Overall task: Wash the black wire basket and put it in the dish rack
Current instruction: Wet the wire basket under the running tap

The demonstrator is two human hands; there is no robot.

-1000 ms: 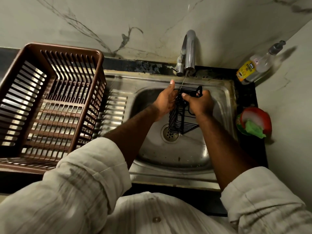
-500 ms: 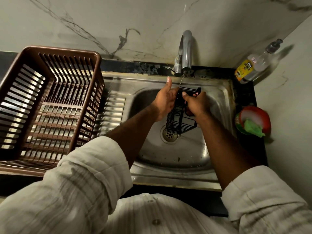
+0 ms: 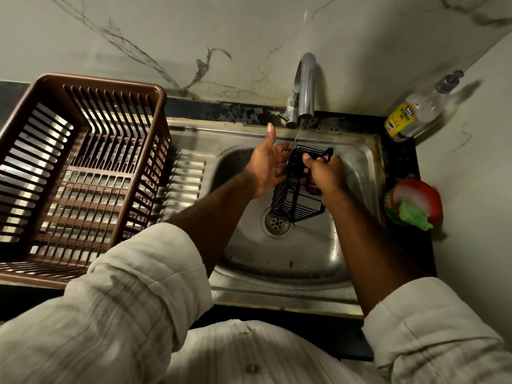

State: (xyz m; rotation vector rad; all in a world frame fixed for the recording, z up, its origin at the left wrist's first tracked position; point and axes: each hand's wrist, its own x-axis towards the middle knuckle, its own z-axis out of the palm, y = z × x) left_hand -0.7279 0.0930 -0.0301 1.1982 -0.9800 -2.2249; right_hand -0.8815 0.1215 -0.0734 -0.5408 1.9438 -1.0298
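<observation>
While a thin stream of water (image 3: pixel 296 135) falls from the steel faucet (image 3: pixel 306 87), the head view looks straight down on a stainless sink (image 3: pixel 277 267) set in a dark counter. The black wire basket (image 3: pixel 293 198) is held above the basin, tilted on end, with its upper rim under the stream and its lower end hanging over the drain (image 3: pixel 277 224) without touching it.

The right hand (image 3: pixel 324 176) grips the basket from the right, with its fingers curled round the wires near the top. A small reddish shape shows beneath this palm inside the basket, but the light is too dim to say what it is. The left hand (image 3: pixel 266 164) lies flat against the basket's left side, with its fingers straight and spread and the thumb pointing up toward the faucet. Both forearms are bare, with pale striped sleeves (image 3: pixel 144 273) rolled back near the elbows.

The brown plastic dish rack (image 3: pixel 83 167) stands on the sink's ribbed drainboard, left of the basin and well apart from the basket, and nothing shows inside it. A clear soap bottle (image 3: pixel 410 117) with a yellow label leans in the far right corner against the marbled wall. Nearer on the right, a red tub (image 3: pixel 429 195) holds white paste with a green scrub pad (image 3: pixel 412 214) lying on it.
</observation>
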